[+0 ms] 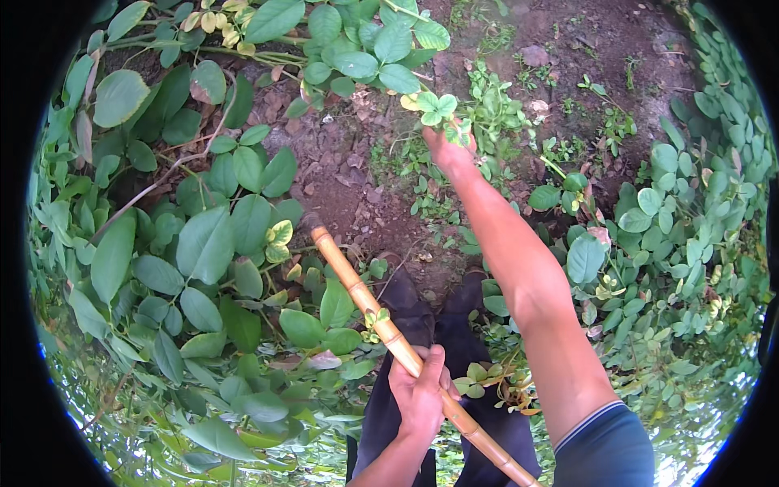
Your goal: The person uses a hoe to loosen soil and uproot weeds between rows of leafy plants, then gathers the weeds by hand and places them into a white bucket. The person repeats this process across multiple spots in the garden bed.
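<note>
My left hand (420, 389) is wrapped around a jointed bamboo pole (362, 295), which slants across my legs. The pole's upper end is dark and rests near the soil beside the leaves. With the arm stretched far forward, my right hand (449, 149) is low among small green weeds (496, 106). Rose-like leaves (438, 108) hang over it and hide its fingers, so I cannot tell whether it grips a stem.
Leafy bushes crowd both sides, with large leaves (207, 243) on the left and smaller foliage (669, 243) on the right. A bare woody stem (179, 161) arches at the left. Brown soil (341, 213) with dry leaves runs between. My dark shoes (401, 292) stand on it.
</note>
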The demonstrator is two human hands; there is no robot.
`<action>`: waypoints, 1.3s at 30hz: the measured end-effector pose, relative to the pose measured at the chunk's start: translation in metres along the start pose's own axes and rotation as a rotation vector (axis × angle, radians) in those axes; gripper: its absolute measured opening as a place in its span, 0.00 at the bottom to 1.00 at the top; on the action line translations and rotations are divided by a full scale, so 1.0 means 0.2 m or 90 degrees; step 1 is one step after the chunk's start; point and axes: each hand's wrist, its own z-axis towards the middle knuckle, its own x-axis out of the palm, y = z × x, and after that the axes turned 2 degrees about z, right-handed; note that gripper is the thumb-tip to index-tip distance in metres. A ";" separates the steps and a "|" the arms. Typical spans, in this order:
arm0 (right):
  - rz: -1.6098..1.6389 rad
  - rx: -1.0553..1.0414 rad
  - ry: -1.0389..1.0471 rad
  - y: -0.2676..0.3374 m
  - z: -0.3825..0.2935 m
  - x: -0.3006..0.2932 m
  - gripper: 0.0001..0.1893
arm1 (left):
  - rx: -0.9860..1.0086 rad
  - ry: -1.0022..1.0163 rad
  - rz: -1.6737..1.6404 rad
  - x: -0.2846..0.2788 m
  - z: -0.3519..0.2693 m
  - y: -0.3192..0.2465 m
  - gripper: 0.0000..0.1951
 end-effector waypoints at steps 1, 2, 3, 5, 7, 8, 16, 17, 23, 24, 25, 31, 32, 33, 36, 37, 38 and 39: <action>-0.023 -0.061 -0.030 -0.08 0.03 0.10 0.16 | 0.002 0.002 0.016 0.00 0.00 0.00 0.09; -0.051 -0.119 -0.066 -0.16 0.06 0.18 0.15 | 0.006 0.020 0.016 0.01 0.01 0.01 0.09; -0.057 -0.159 -0.092 -0.17 0.07 0.22 0.14 | 0.007 0.017 0.014 0.01 0.01 0.01 0.09; -0.031 -0.129 -0.070 -0.21 0.14 0.24 0.13 | 0.005 0.020 0.017 0.02 0.00 0.00 0.09; 0.032 0.008 0.027 -0.24 0.25 0.16 0.12 | -0.001 0.034 0.031 0.03 0.00 -0.01 0.09; 0.060 0.024 0.010 -0.25 0.24 0.11 0.13 | 0.003 0.043 0.036 0.03 0.00 -0.01 0.09; -0.043 -0.073 0.085 -0.16 -0.13 -0.49 0.22 | 0.006 0.008 -0.014 0.01 0.00 -0.01 0.10; -0.055 -0.193 -0.001 -0.18 -0.08 -0.52 0.24 | 0.005 0.008 -0.011 0.02 -0.01 -0.02 0.10; -0.152 -0.082 -0.077 -0.30 0.15 -0.48 0.32 | -0.002 0.036 0.028 0.03 0.00 -0.04 0.10; -0.101 -0.074 -0.038 -0.36 0.12 -0.45 0.31 | -0.006 0.031 0.026 0.03 0.00 -0.03 0.10; -0.052 -0.070 0.001 -0.46 0.07 -0.43 0.29 | -0.010 0.026 0.020 0.04 0.00 -0.03 0.10; 0.100 -0.011 0.158 -0.39 -0.42 -0.49 0.25 | 0.009 0.022 -0.007 0.02 0.00 -0.02 0.11; 0.062 -0.029 0.202 -0.35 -0.49 -0.46 0.26 | 0.011 0.022 0.001 0.02 0.00 -0.02 0.11; -0.019 -0.097 0.155 -0.35 -0.57 -0.35 0.29 | 0.010 0.026 0.012 0.03 0.00 -0.02 0.11; -0.065 0.041 0.323 -0.10 -0.65 -0.16 0.35 | 0.018 0.011 0.008 0.03 0.00 0.01 0.10; -0.032 0.059 0.290 -0.15 -0.69 -0.03 0.27 | 0.029 0.021 0.023 0.04 0.00 0.00 0.09; -0.008 0.091 0.297 -0.11 -0.71 0.02 0.25 | 0.021 0.015 0.017 0.04 0.01 0.00 0.09; -0.029 -0.016 0.246 -0.13 -0.78 0.07 0.22 | 0.020 0.015 0.016 0.05 0.01 0.01 0.09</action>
